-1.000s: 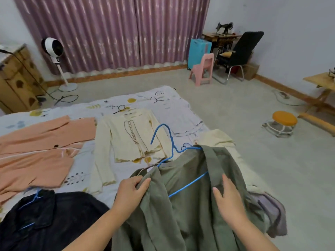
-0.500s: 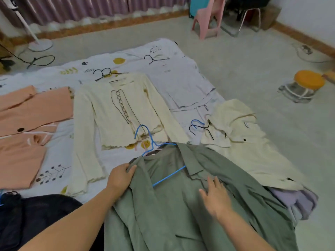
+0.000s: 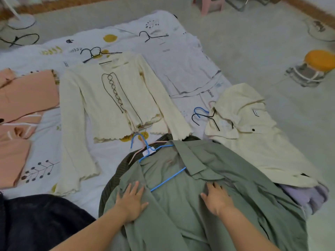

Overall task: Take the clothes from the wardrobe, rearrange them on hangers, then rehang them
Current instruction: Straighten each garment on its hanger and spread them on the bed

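Observation:
A green jacket (image 3: 226, 187) lies spread on the bed with a blue hanger (image 3: 159, 156) inside its collar, the hook sticking out toward the cream top. My left hand (image 3: 131, 201) lies flat on the jacket's left front panel, fingers straight. My right hand (image 3: 215, 198) presses flat on the right front, just below the lapel. Under the jacket's left edge a dark ribbed garment (image 3: 112, 180) shows, along with a pink hanger (image 3: 137, 153).
On the printed sheet (image 3: 108, 153) lie a cream laced top (image 3: 112, 102), a peach garment (image 3: 21, 113), a pale grey top (image 3: 183, 66), a cream jacket (image 3: 253, 140) with black and blue hangers (image 3: 204, 116), and dark clothing (image 3: 36, 220). An orange stool (image 3: 315, 67) stands on the floor.
The jacket has been lowered onto the bed. My left hand let go of its collar edge, and both hands slid down to lie flat on the front panels. The view tilted downward.

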A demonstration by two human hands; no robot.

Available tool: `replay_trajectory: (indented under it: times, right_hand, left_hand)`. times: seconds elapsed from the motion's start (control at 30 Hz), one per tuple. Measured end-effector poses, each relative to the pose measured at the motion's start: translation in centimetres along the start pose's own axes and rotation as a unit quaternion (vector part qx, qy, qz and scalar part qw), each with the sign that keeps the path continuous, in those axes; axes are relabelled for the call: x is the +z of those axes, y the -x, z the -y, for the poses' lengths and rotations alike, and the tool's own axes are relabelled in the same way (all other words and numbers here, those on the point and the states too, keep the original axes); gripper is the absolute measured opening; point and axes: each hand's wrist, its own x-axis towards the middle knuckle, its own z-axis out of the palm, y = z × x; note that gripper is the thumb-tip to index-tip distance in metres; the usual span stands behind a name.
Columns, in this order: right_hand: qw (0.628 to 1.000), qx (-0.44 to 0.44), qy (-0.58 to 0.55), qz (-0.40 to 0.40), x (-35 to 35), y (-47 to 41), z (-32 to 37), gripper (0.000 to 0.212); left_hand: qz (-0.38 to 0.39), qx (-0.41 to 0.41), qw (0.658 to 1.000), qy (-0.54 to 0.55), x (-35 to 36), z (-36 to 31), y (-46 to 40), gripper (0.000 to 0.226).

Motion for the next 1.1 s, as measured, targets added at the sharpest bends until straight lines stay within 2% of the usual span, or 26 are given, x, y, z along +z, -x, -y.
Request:
replay_trajectory:
  times: [0.1,0.2,0.33,0.57,0.73,0.83,0.93,1.1]
  right_hand:
    - [1.0,-0.014,0.002,0.0,-1.0,1.5,-0.1,0.048]
    - [0.997,-0.055,-0.014,-0.055,-2.3,4.1,0.0,0.037]
    - [0.985,-0.126,0.005,-0.117,-4.7,8.3,0.1,0.032]
    - [0.962,-0.206,0.101,-0.15,-6.4,15.9,-1.2,0.035]
    - [0.947,-0.254,0.136,-0.141,-5.5,20.5,-1.6,0.035]
    - [0.937,-0.28,0.167,-0.128,-3.6,22.9,-1.6,0.034]
    - [0.927,-0.303,0.195,-0.106,-1.2,24.9,-1.3,0.032]
    - [0.919,-0.309,0.237,-0.052,2.6,27.5,0.7,0.036]
  left_hand:
    - [-0.031,0.003,1.0,-0.003,-2.8,-0.6,0.9,0.052]
    - [-0.069,0.013,0.996,0.047,-4.4,-1.5,3.1,0.034]
    - [-0.064,0.044,0.993,0.091,-5.4,-3.4,7.2,0.034]
    - [-0.107,0.075,0.983,0.126,-4.6,-6.4,16.4,0.037]
    - [-0.113,0.047,0.977,0.175,-1.0,-5.2,23.0,0.038]
    - [-0.111,0.029,0.967,0.228,2.5,-3.9,27.0,0.028]
    - [-0.095,-0.011,0.96,0.263,6.5,-2.3,30.4,0.036]
    - [-0.084,-0.082,0.951,0.285,12.0,1.8,35.2,0.036]
